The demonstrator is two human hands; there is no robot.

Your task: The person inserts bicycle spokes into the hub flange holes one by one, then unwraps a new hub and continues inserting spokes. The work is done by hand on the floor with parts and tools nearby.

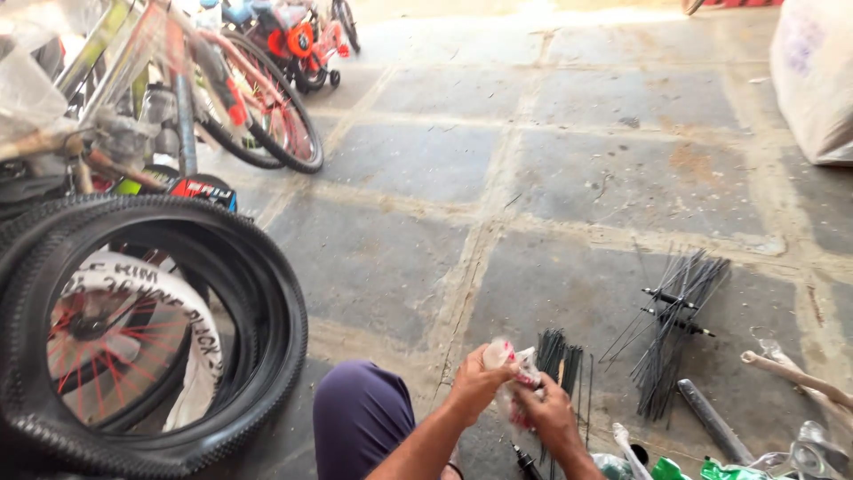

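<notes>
My left hand [473, 384] and my right hand [545, 414] meet low in the head view, both closed on a small clear plastic packet [506, 364] with red marks. Right behind the hands a short bundle of thin black spokes [560, 356] lies on the stone floor. A larger loose pile of black spokes [671, 324] is spread out to the right of it. My knee in purple cloth [360, 418] is just left of my forearm.
A stack of black bicycle tyres [267, 302] stands at the left with a wrapped wheel inside. Bicycles [267, 107] stand behind it. A grey tube [715, 422], a wooden stick [795, 378], green wrappers [711, 468] and a big white sack [813, 76] are at the right.
</notes>
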